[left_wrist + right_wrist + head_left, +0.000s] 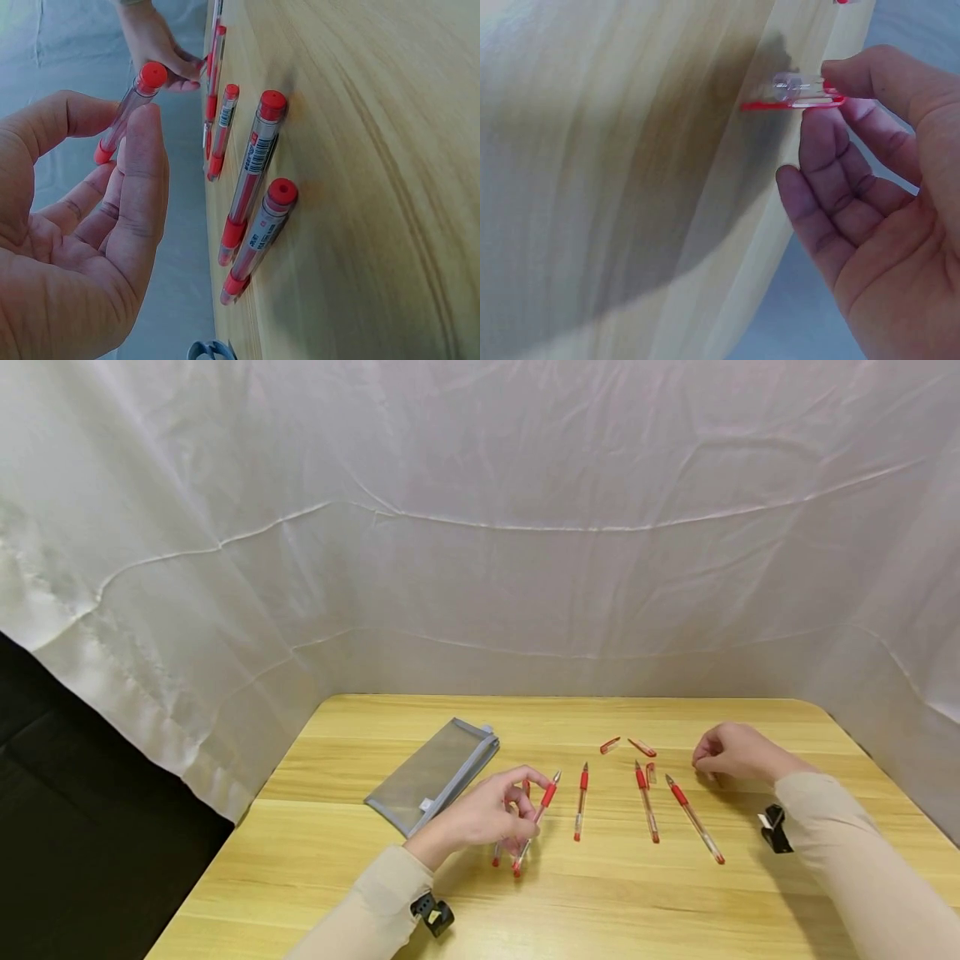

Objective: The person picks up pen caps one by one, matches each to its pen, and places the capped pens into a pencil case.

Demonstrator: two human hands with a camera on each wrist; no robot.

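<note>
My left hand (498, 810) pinches an uncapped red gel pen (550, 793) between thumb and fingers, raised off the table with its tip pointing away. In the left wrist view the red end plug (154, 75) of this pen faces the camera. Partly hidden behind that hand lies another red pen (497, 854). To its right are three uncapped pens: one close by (581, 802), one in the middle (648, 806) and one slanted (696, 821). My right hand (738, 752) pinches a clear and red pen cap (802, 88) by its closed end, just above the wood.
A grey zip pencil pouch (435, 777) lies left of the pens. Three loose caps rest on the wooden table (360, 885): one at the back (610, 745), one beside it (642, 747) and one near the middle pen (651, 772). White cloth (525, 568) hangs behind.
</note>
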